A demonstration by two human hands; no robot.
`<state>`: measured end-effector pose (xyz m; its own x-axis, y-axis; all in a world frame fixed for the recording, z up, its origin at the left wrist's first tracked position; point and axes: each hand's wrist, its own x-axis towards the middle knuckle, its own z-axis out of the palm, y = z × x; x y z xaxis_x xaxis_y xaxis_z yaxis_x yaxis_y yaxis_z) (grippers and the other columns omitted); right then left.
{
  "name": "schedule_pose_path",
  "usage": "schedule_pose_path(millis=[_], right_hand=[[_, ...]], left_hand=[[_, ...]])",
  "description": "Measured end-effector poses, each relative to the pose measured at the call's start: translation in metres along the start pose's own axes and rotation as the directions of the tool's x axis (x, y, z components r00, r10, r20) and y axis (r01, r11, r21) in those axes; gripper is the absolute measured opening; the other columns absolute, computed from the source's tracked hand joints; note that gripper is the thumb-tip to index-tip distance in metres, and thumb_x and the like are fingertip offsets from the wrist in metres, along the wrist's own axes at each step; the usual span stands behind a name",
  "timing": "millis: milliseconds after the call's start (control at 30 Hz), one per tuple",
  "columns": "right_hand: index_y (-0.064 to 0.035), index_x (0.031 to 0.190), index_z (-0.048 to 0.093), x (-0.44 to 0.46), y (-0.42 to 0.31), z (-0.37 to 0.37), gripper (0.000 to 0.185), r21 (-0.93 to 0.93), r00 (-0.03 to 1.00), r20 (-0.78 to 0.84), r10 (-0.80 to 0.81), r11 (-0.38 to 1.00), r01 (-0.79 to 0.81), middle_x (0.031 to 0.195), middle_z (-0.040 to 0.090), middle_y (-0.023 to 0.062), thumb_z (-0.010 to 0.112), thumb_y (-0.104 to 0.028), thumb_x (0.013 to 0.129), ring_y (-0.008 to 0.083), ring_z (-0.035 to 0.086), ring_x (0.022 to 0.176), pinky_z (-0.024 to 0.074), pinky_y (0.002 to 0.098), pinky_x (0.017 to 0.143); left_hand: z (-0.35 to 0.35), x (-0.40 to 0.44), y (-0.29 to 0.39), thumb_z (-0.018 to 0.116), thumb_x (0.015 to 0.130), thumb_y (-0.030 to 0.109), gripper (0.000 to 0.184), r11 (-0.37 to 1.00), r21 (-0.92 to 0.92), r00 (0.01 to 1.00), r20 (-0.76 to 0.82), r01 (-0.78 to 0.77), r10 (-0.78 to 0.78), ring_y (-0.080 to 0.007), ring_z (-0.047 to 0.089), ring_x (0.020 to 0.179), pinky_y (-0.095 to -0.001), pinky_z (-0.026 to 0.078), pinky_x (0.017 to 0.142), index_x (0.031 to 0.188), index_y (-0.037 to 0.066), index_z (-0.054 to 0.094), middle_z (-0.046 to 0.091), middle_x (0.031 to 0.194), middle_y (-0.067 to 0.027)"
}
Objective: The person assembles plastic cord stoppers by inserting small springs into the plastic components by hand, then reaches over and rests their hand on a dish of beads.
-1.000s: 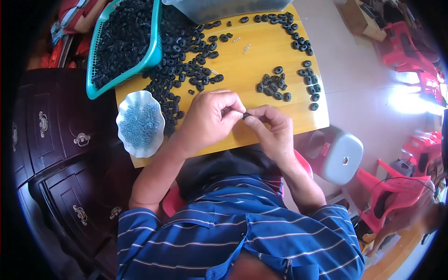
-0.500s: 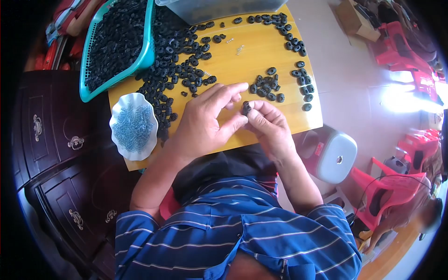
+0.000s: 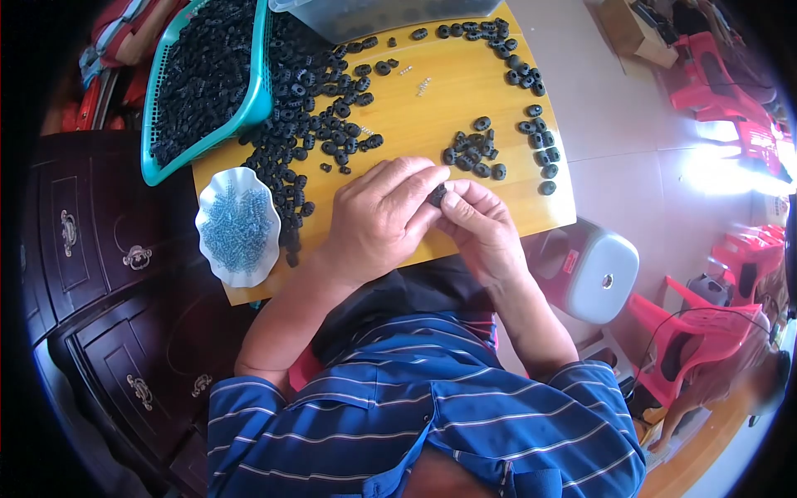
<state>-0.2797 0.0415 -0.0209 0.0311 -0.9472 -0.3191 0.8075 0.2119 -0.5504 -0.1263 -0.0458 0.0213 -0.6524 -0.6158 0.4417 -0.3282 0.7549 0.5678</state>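
A small black plastic cord lock (image 3: pixel 437 196) sits between my two hands, above the front part of the table. My right hand (image 3: pixel 481 214) pinches it between thumb and fingers. From the other side, the thumb and fingers of my left hand (image 3: pixel 383 212) close on the same piece and hide part of it. A loose cluster of black cord lock parts (image 3: pixel 473 153) lies just beyond my right hand. Left of my left hand stands a white scalloped bowl (image 3: pixel 204 249) full of small metal springs (image 3: pixel 241 224).
A teal basket (image 3: pixel 259 104) heaped with black parts stands at the back left, with a pile of parts (image 3: pixel 290 124) spilling beside it. A clear plastic bin (image 3: pixel 357 21) is at the back. Cord locks line the right edge of the yellow table (image 3: pixel 432 116). A few springs (image 3: pixel 424 85) lie loose.
My left hand's raised fingers have come down and closed around the black piece at my right fingertips. My right hand has stayed almost in place.
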Motion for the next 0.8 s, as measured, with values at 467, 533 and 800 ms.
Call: schedule_pose_path(millis=[467, 533, 800], right_hand=[[-0.0010, 0.107, 0.070, -0.001, 0.001, 0.000, 0.014, -0.013, 0.999, -0.027, -0.018, 1.000, 0.017, 0.097, 0.071, 0.0037, 0.067, -0.013, 0.099, 0.0109, 0.064, 0.088, 0.0504, 0.0269, 0.084], [-0.0013, 0.106, 0.070, 0.000, 0.001, 0.000, 0.013, -0.012, 1.000, -0.019, -0.003, 1.000, 0.003, 0.097, 0.071, 0.0037, 0.066, -0.012, 0.099, 0.0108, 0.063, 0.090, 0.0501, 0.0266, 0.085], [-0.0014, 0.113, 0.067, -0.004, -0.001, 0.007, 0.017, -0.073, 0.999, -0.025, 0.046, 0.996, -0.048, 0.106, 0.071, 0.0052, 0.063, -0.014, 0.102, 0.0127, 0.065, 0.094, 0.0506, 0.0281, 0.090]], left_hand=[[0.003, -0.003, 0.000, 0.080, 0.072, 0.003, 0.034, 0.998, -0.061, 0.999, -0.031, 0.023, -0.025, -0.0270, 0.070, 0.086, -0.0370, 0.058, 0.074, 0.105, 0.006, 0.070, 0.069, 0.098, -0.0081], [0.003, -0.003, -0.002, 0.080, 0.073, 0.003, 0.032, 0.997, -0.081, 0.999, -0.037, 0.016, -0.019, -0.0270, 0.070, 0.085, -0.0369, 0.057, 0.073, 0.104, 0.006, 0.071, 0.068, 0.097, -0.0077], [-0.016, -0.006, -0.003, 0.078, 0.078, -0.004, 0.039, 0.992, -0.070, 0.994, 0.044, 0.103, -0.100, -0.0279, 0.070, 0.084, -0.0363, 0.058, 0.072, 0.115, 0.002, 0.068, 0.069, 0.097, -0.0138]])
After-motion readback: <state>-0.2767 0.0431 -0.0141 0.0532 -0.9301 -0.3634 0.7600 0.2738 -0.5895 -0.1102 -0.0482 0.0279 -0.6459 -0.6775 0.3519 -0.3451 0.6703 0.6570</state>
